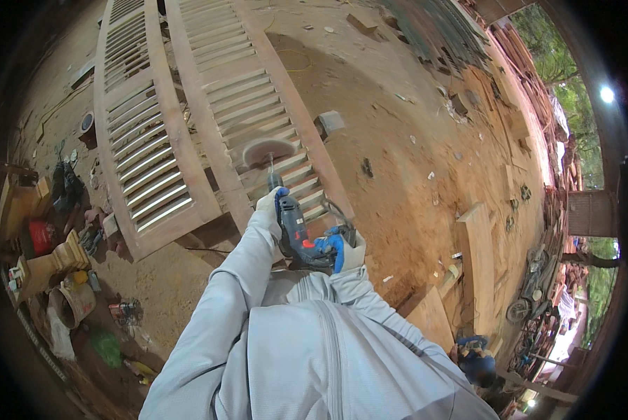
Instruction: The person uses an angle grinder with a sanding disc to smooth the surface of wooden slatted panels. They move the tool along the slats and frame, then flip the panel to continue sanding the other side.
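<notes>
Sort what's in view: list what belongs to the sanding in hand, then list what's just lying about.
In use:
left hand
right hand
power drill
sanding disc
louvred shutter

Lying about:
second shutter
bucket
red container
planks
wooden block

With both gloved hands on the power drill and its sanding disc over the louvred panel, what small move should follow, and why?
Probably slide the round pinkish sanding disc a little along the slats of the right-hand louvred wooden shutter panel. The left hand steadies the front of the blue and black power drill, the right hand keeps its grip on the handle, and the disc sits at the slats, whether touching cannot be told.
</notes>
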Motion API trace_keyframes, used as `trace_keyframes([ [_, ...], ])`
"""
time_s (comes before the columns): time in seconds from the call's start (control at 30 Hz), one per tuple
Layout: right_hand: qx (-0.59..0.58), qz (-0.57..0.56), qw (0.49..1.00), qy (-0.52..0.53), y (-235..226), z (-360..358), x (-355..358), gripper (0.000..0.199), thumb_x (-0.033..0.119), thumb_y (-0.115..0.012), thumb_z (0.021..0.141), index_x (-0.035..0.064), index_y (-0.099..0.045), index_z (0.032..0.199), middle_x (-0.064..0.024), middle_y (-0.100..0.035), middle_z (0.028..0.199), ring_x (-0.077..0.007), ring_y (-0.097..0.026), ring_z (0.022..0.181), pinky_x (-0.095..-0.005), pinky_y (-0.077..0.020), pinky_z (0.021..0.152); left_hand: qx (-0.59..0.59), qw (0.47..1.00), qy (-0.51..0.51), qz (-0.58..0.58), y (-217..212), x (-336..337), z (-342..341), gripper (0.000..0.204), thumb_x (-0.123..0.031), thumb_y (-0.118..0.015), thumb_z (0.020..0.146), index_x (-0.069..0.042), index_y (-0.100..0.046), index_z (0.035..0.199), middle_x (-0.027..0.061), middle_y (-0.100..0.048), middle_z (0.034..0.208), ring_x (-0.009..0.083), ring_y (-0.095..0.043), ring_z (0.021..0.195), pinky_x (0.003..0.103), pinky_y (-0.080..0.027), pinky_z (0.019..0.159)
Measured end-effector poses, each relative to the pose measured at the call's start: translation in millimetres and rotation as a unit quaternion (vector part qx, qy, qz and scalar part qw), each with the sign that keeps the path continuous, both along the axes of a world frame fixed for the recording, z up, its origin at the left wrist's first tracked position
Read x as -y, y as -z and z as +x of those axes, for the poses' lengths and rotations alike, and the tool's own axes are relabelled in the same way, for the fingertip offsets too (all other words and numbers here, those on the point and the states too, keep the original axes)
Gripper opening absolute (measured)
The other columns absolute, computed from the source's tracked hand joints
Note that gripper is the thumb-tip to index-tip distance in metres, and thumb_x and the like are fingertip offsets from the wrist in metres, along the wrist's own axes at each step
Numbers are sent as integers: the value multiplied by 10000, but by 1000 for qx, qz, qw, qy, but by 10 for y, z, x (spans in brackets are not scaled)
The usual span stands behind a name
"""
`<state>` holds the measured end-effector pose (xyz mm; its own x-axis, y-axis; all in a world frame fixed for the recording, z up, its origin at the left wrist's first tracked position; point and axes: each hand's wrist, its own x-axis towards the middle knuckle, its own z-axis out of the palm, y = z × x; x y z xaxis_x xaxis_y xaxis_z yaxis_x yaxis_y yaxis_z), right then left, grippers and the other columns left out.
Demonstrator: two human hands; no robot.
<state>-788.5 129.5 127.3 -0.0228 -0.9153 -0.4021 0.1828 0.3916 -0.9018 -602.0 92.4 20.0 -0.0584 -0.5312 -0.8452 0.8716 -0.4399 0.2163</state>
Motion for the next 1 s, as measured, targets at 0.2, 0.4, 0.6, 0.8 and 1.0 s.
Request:
trace_keyframes([
  [0.2,11,3,999,-49,-180,-244,387,185,-82,-553,713,-67,-591,893,-136,-597,606,-234,-623,532,-369,-575,577,-16,998,-43,-33,-104,146,-313,172,-283,-645,833,-112,-637,843,80,-652,706,252,-618,585,431,-529,551],
  [0.4,-25,-6,998,-51,-362,-409,660,154,-95,-546,725,-58,-583,869,-128,-608,652,-243,-609,542,-403,-577,636,-71,992,-74,-75,-91,428,-570,165,-303,-611,869,-143,-594,831,58,-614,671,245,-604,578,413,-534,569],
  [0.6,47,-106,990,-80,-489,-448,826,124,-85,-526,842,-35,-595,932,-87,-633,763,-164,-634,675,-294,-537,632,-21,988,-73,-138,-404,994,-396,218,-308,-576,894,-202,-536,708,15,-557,595,215,-536,502,399,-487,507],
  [0.8,-8,-58,993,-104,-397,-350,973,126,-96,-534,794,-42,-603,884,-97,-621,707,-186,-634,615,-317,-551,619,-83,990,-62,-101,-168,739,-409,288,-341,-563,876,-190,-531,632,28,-553,568,243,-545,505,442,-495,530],
  [1.0,-35,-25,996,-83,-97,-260,883,135,-62,-557,787,-36,-618,904,-90,-634,700,-173,-634,598,-299,-539,585,-79,993,-74,-53,-53,555,-297,230,-351,-626,821,-126,-602,778,93,-593,648,308,-587,550,558,-539,559],
])
